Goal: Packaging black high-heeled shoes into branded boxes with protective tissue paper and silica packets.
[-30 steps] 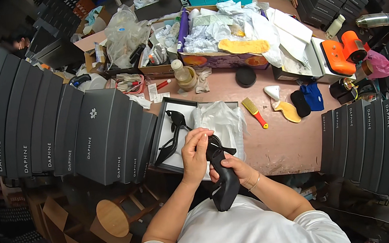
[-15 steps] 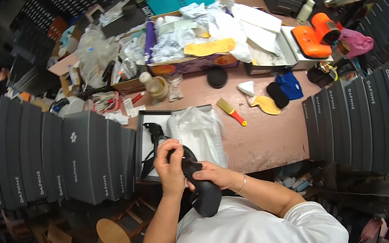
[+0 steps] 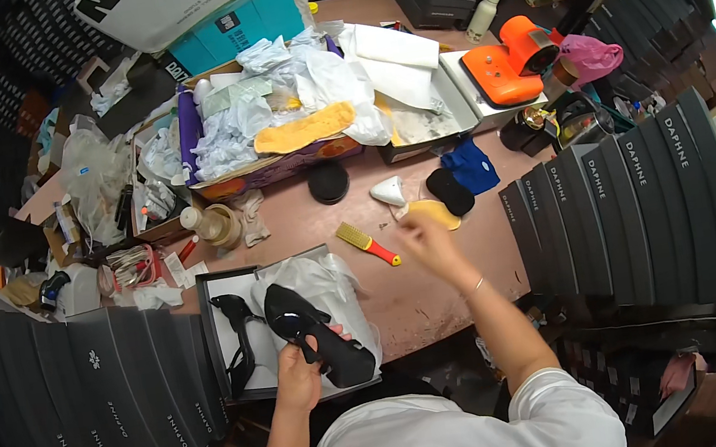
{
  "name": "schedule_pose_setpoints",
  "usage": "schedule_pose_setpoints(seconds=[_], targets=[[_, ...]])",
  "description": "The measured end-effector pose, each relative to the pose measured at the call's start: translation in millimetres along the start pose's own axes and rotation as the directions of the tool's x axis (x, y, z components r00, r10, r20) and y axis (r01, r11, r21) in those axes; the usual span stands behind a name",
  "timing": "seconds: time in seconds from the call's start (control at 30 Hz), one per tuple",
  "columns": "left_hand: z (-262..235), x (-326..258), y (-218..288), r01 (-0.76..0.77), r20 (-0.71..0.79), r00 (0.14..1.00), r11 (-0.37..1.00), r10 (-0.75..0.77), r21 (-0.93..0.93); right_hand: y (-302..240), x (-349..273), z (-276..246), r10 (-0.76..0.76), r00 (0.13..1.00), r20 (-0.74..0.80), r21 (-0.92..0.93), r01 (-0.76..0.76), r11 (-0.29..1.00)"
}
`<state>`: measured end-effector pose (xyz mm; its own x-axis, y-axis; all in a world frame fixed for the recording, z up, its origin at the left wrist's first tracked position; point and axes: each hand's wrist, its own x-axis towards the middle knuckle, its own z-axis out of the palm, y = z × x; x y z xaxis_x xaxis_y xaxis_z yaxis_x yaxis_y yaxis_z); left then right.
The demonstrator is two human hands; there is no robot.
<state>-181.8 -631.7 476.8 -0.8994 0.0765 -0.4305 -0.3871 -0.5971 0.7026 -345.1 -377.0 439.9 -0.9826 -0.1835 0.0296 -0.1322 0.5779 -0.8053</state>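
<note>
My left hand (image 3: 300, 376) is closed round a black high-heeled shoe (image 3: 308, 322), holding it tilted over an open shoe box (image 3: 265, 392). Inside that box lie a second black shoe (image 3: 234, 319) with straps and white tissue paper (image 3: 339, 285). My right hand (image 3: 431, 248) is stretched over the table, its fingers blurred, beside a yellow pad (image 3: 441, 212). Near it are a small white rounded object (image 3: 387, 191), a black pad (image 3: 451, 192) and a blue cloth (image 3: 471, 166). A brush (image 3: 367, 243) with a red and yellow handle lies between my hands.
Stacked dark shoe boxes stand at the left (image 3: 129, 384) and right (image 3: 649, 210). Behind are a round black tin (image 3: 328, 182), a bottle (image 3: 214, 226), a carton (image 3: 278, 175) of crumpled paper and an orange device (image 3: 506, 70).
My right hand has let go of the shoe and moved forward and right across the table. The left hand keeps the shoe, now over the box. The whole view has shifted.
</note>
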Motion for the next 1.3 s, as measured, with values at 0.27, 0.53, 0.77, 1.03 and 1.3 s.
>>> schedule_pose_setpoints(seconds=[0.27,0.53,0.77,1.03,1.3], targets=[[-7.5,26.8,49.2,0.123,-0.014,0.992,0.895,-0.129,0.428,163.6,58.8,-31.9,0.113,0.978,-0.176,-0.559,-0.194,0.806],[-39.3,24.3,44.5,0.075,-0.135,0.991,0.746,0.020,0.662,21.5,123.5,67.8,-0.455,0.891,0.001,-0.471,0.402,0.785],[-39.9,-7.4,60.7,0.088,-0.188,0.982,0.798,0.033,0.596,-89.1,78.3,76.5,-0.567,0.812,0.134,0.045,0.567,0.823],[-28.1,-52.6,41.4,0.021,-0.139,0.981,0.648,0.132,0.761,-140.2,-74.4,71.1,-0.765,0.548,0.339,0.188,0.757,0.626],[-9.7,-78.4,11.5,-0.061,-0.167,0.982,0.988,0.085,0.145,-184.4,-91.4,53.8,-0.765,0.611,0.203,0.181,0.745,0.643]])
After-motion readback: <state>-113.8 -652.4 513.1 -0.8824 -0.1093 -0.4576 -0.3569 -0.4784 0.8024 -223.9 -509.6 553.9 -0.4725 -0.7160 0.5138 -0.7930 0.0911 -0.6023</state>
